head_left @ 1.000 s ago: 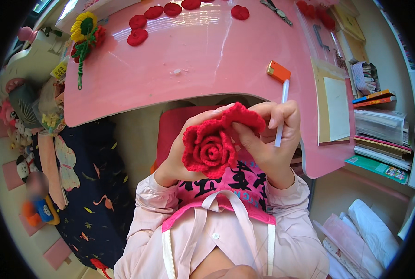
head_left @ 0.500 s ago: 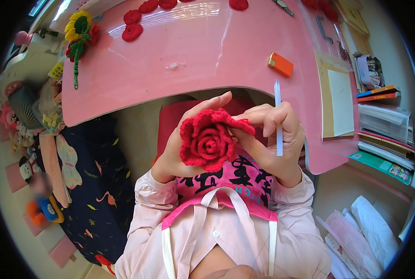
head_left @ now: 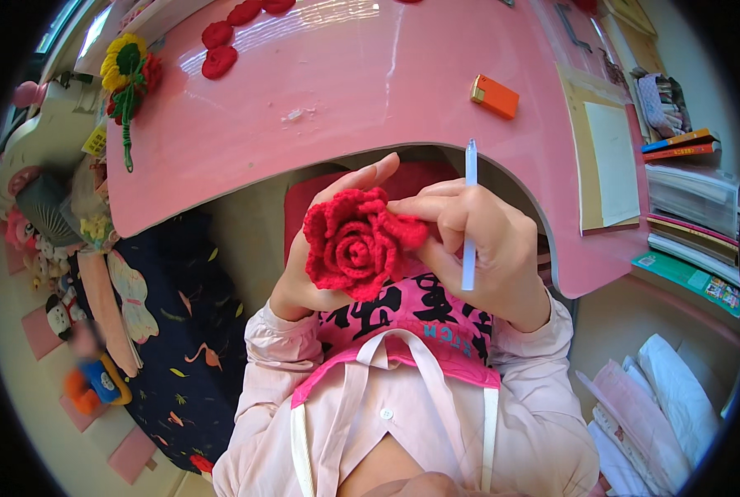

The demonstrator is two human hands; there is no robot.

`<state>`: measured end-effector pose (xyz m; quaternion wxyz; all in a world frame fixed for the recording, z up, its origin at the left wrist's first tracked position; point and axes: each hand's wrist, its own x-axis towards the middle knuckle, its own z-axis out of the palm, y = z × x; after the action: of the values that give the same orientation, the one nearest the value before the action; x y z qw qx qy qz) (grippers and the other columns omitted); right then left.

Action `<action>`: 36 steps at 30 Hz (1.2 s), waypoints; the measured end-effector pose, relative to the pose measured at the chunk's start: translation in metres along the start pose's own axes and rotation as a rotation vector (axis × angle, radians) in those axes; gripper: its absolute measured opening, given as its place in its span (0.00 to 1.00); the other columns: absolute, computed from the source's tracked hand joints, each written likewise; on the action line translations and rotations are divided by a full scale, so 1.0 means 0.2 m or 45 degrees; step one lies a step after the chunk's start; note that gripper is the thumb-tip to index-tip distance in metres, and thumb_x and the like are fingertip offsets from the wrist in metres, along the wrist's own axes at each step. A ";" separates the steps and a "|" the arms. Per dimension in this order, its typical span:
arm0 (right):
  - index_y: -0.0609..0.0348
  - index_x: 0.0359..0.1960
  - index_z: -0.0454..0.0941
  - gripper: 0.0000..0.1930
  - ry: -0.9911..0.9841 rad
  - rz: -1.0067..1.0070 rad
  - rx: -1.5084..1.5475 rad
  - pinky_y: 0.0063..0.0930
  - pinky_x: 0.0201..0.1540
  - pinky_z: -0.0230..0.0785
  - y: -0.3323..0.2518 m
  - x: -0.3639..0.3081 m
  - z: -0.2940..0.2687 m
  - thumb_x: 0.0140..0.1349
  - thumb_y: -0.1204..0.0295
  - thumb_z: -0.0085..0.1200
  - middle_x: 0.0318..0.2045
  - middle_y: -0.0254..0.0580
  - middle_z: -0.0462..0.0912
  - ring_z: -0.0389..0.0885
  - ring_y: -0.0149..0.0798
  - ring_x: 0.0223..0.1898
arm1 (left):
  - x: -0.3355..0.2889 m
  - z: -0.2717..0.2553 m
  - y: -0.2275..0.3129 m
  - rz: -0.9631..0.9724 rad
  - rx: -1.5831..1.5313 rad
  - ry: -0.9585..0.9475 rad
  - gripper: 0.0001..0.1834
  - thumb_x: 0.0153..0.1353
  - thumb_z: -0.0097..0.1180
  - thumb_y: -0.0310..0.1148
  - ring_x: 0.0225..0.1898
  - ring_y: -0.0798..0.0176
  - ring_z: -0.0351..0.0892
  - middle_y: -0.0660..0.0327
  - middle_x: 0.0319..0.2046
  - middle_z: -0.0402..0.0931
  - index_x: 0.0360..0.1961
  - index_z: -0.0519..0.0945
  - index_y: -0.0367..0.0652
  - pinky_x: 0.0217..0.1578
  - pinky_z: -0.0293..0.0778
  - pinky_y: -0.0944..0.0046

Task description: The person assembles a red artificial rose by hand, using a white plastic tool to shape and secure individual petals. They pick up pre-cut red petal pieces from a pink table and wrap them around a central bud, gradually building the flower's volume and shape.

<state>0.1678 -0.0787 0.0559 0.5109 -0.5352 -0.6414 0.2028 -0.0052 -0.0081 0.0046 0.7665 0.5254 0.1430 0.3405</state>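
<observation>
A red crocheted rose (head_left: 355,250) with ruffled, layered petals faces up in front of my chest. My left hand (head_left: 297,277) cups it from the left and beneath, its fingers partly hidden behind the petals. From the right, my right hand (head_left: 494,240) pinches an outer petal between thumb and index finger. A slim, translucent glue stick (head_left: 470,215) is tucked among the fingers of that same hand, standing nearly upright with a darkened upper tip. The petal's underside and the back of the rose are hidden.
On the pink table (head_left: 328,74) lie an orange lighter (head_left: 495,97), whitish scraps (head_left: 298,114) and several red crocheted pieces (head_left: 219,62). Crocheted flowers (head_left: 126,91) rest at its left edge. A board with paper (head_left: 610,166) lies right, beside stacked books and boxes (head_left: 693,199).
Both hands and the rose have shifted slightly left in view. The rose is tilted a little differently, and the right hand still pinches its petal and keeps the glue stick.
</observation>
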 end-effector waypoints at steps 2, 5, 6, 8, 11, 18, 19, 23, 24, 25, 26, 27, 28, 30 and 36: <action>0.63 0.24 0.66 0.13 0.041 0.028 0.136 0.30 0.32 0.74 0.01 0.00 0.01 0.42 0.89 0.56 0.23 0.45 0.75 0.81 0.45 0.30 | -0.01 0.00 -0.01 -0.008 -0.072 0.007 0.50 0.45 0.70 0.33 0.65 0.52 0.56 0.43 0.65 0.51 0.64 0.52 0.36 0.60 0.59 0.59; 0.63 0.25 0.66 0.13 0.114 -0.018 0.089 0.30 0.33 0.74 0.03 -0.01 0.04 0.41 0.91 0.54 0.26 0.47 0.78 0.81 0.45 0.30 | 0.01 0.00 -0.03 0.144 0.068 -0.043 0.49 0.46 0.70 0.33 0.63 0.53 0.59 0.43 0.64 0.53 0.64 0.51 0.36 0.59 0.61 0.59; 0.62 0.25 0.66 0.13 0.119 -0.044 0.056 0.29 0.34 0.74 0.05 -0.02 0.05 0.43 0.90 0.54 0.28 0.48 0.79 0.81 0.44 0.30 | 0.02 0.00 -0.05 0.221 0.158 -0.070 0.49 0.46 0.70 0.33 0.63 0.53 0.61 0.44 0.63 0.54 0.64 0.51 0.36 0.58 0.62 0.59; 0.62 0.26 0.64 0.13 0.132 -0.096 -0.010 0.28 0.35 0.75 0.07 -0.04 0.07 0.47 0.90 0.54 0.32 0.51 0.81 0.82 0.42 0.32 | 0.03 0.00 -0.06 0.306 0.303 -0.055 0.49 0.44 0.71 0.29 0.61 0.54 0.63 0.46 0.62 0.57 0.64 0.52 0.37 0.56 0.65 0.59; 0.61 0.28 0.61 0.12 0.280 0.204 0.412 0.25 0.35 0.75 0.06 -0.07 0.11 0.54 0.88 0.52 0.36 0.55 0.81 0.83 0.39 0.35 | 0.03 0.01 -0.07 0.396 0.496 -0.011 0.49 0.42 0.71 0.25 0.58 0.56 0.66 0.49 0.60 0.61 0.63 0.54 0.38 0.55 0.67 0.62; 0.60 0.28 0.58 0.13 0.228 0.117 0.206 0.22 0.33 0.74 0.10 -0.10 0.14 0.58 0.85 0.52 0.38 0.57 0.81 0.83 0.36 0.36 | 0.03 0.00 -0.11 0.422 0.616 0.127 0.46 0.42 0.71 0.25 0.53 0.59 0.71 0.50 0.56 0.65 0.61 0.57 0.38 0.52 0.70 0.63; 0.60 0.27 0.58 0.13 0.233 0.148 0.245 0.21 0.33 0.74 0.10 -0.10 0.14 0.58 0.85 0.52 0.38 0.57 0.81 0.83 0.36 0.35 | 0.03 0.00 -0.11 0.422 0.588 0.124 0.45 0.42 0.71 0.25 0.53 0.59 0.72 0.51 0.56 0.66 0.60 0.58 0.38 0.52 0.70 0.63; 0.60 0.27 0.58 0.13 0.225 0.231 0.321 0.21 0.34 0.74 0.13 -0.12 0.15 0.57 0.85 0.52 0.38 0.56 0.82 0.83 0.35 0.34 | 0.02 0.02 -0.10 0.405 0.467 0.142 0.42 0.43 0.71 0.25 0.52 0.60 0.73 0.52 0.53 0.69 0.59 0.60 0.38 0.51 0.70 0.64; 0.60 0.27 0.58 0.13 0.217 0.242 0.317 0.22 0.35 0.73 0.13 -0.13 0.15 0.57 0.86 0.52 0.38 0.56 0.82 0.83 0.35 0.34 | 0.02 0.02 -0.11 0.397 0.431 0.151 0.42 0.43 0.71 0.25 0.52 0.60 0.73 0.52 0.53 0.69 0.58 0.60 0.38 0.51 0.71 0.64; 0.60 0.28 0.58 0.13 0.168 0.193 0.289 0.23 0.37 0.73 0.14 -0.12 0.14 0.56 0.86 0.51 0.38 0.56 0.81 0.82 0.36 0.35 | 0.02 0.01 -0.10 0.391 0.465 0.152 0.41 0.43 0.71 0.26 0.51 0.60 0.73 0.52 0.52 0.69 0.57 0.61 0.38 0.50 0.71 0.64; 0.60 0.28 0.57 0.13 0.121 0.145 0.259 0.24 0.39 0.73 0.15 -0.11 0.12 0.56 0.87 0.51 0.39 0.56 0.81 0.82 0.37 0.37 | 0.02 0.00 -0.11 0.384 0.496 0.150 0.40 0.43 0.71 0.26 0.51 0.60 0.73 0.52 0.52 0.70 0.57 0.62 0.38 0.50 0.71 0.64; 0.60 0.29 0.57 0.13 0.074 0.098 0.229 0.25 0.41 0.73 0.15 -0.10 0.12 0.55 0.87 0.50 0.40 0.57 0.81 0.82 0.38 0.38 | 0.02 -0.01 -0.11 0.377 0.528 0.147 0.39 0.43 0.71 0.26 0.51 0.60 0.74 0.52 0.52 0.70 0.56 0.63 0.38 0.49 0.72 0.64; 0.60 0.29 0.57 0.14 0.121 0.126 0.347 0.26 0.42 0.73 0.14 -0.10 0.12 0.55 0.88 0.50 0.41 0.57 0.80 0.82 0.39 0.39 | 0.02 -0.01 -0.11 0.373 0.572 0.171 0.38 0.43 0.71 0.26 0.51 0.60 0.74 0.53 0.51 0.70 0.56 0.64 0.38 0.49 0.72 0.65; 0.60 0.31 0.56 0.14 0.212 0.184 0.586 0.28 0.46 0.72 0.11 -0.08 0.13 0.54 0.89 0.49 0.42 0.58 0.78 0.81 0.42 0.42 | 0.01 -0.01 -0.12 0.364 0.662 0.219 0.37 0.42 0.71 0.26 0.50 0.60 0.75 0.53 0.50 0.71 0.54 0.65 0.39 0.48 0.73 0.65; 0.59 0.31 0.56 0.15 0.147 0.270 0.613 0.28 0.47 0.72 0.07 -0.01 0.09 0.56 0.85 0.53 0.38 0.55 0.78 0.79 0.38 0.44 | 0.02 0.01 -0.11 0.386 0.701 0.239 0.37 0.41 0.71 0.26 0.49 0.58 0.75 0.54 0.49 0.72 0.54 0.67 0.40 0.47 0.74 0.65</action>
<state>0.1592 -0.0707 0.0367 0.6351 -0.4729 -0.4850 0.3711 0.0074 -0.0105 -0.0147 0.5198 0.6946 0.2196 0.4463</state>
